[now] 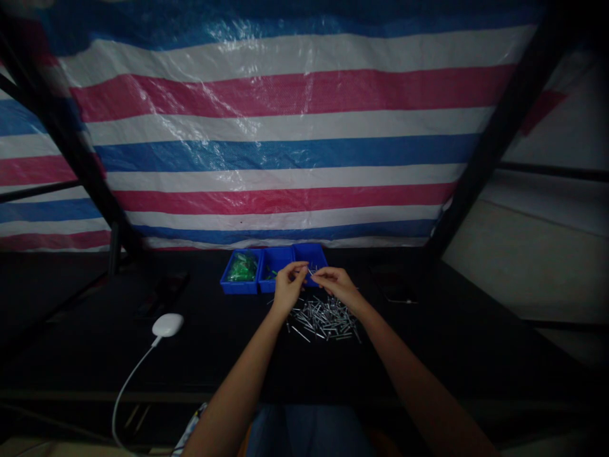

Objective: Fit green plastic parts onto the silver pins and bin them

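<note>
Over the front of the blue bins, my left hand and my right hand face each other with fingers pinched. A thin metal rod spans the small gap between their fingertips, seemingly gripped at both ends. Below them lies a loose pile of similar metal rods on the black table. The right blue bin, just behind my hands, has a few thin rods in it. My left hand partly covers the middle blue bin, where small green pieces show.
The left blue bin holds green pieces in clear plastic. A white rounded device with a cable lies at left on the black table. Dark flat phone-like objects lie on both sides. Behind hangs a striped plastic sheet between black posts.
</note>
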The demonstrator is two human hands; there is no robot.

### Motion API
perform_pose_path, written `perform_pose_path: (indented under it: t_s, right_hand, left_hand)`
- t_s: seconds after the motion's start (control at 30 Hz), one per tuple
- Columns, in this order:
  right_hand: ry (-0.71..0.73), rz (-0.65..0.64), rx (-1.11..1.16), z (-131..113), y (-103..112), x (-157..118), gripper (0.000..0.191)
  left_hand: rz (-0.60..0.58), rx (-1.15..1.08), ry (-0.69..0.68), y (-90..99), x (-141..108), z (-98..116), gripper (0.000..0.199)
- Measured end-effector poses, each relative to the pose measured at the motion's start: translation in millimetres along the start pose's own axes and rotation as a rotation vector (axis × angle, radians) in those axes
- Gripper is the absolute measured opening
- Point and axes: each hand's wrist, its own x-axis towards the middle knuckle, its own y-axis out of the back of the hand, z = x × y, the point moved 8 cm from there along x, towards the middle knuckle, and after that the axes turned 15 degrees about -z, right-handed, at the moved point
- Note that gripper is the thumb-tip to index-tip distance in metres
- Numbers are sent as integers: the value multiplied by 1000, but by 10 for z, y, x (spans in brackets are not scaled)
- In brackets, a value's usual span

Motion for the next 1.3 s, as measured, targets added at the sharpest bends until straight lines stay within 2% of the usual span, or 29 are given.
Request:
perform_pose_path:
  t_s: [0.13,0.3,0.47,0.77,1.3]
  right_hand:
    - [12,-44,31,-37,-36,-17,27]
    - [39,8,54,-73,20,-32,28]
    - [50,7,64,-76,31,-29,27]
    - [55,-142,117,-90,-128,-50,28]
    - [68,-140,150,-139,-110,-68,33]
  left_hand:
    - [-1,-170,41,5,21,-94,31]
    - [-15,-385,128,-19,12,-177,30]
    - [-9,-525,177,-11,-8,-202,28]
    - [-29,-512,183,-35,-3,-209,31]
    - [-22,-465,200,-26,-7,-225,35]
